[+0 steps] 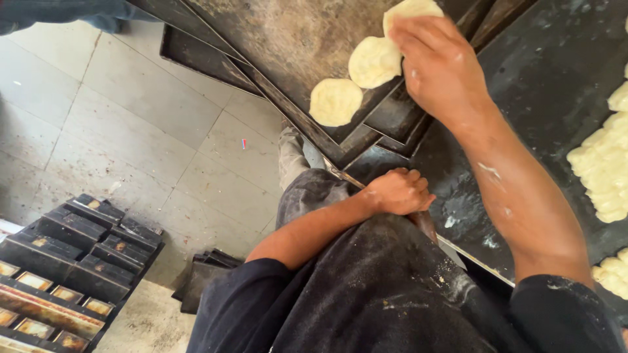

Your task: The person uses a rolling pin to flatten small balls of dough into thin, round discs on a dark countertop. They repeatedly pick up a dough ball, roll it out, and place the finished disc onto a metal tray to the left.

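A person in a dusty dark apron (386,287) leans over a black worktable (543,72), seen from above. The right hand (439,65) reaches to the far side and lies palm down on a flat round of pale dough (374,61), fingers held close together and pressing its right edge; whether the thumb grips underneath cannot be told. That round sits on a worn dark baking tray (294,39), between a second round (335,101) nearer the tray's near corner and a third (411,9) at the far edge, partly under the fingertips. The left hand (398,191) is curled into a loose fist at the table's near edge, fingers folded in; what it grips, if anything, is hidden. More shaped dough pieces (605,167) lie in a row at the right of the table. Stacked empty loaf tins (72,255) stand on the tiled floor (131,131) at the near left.
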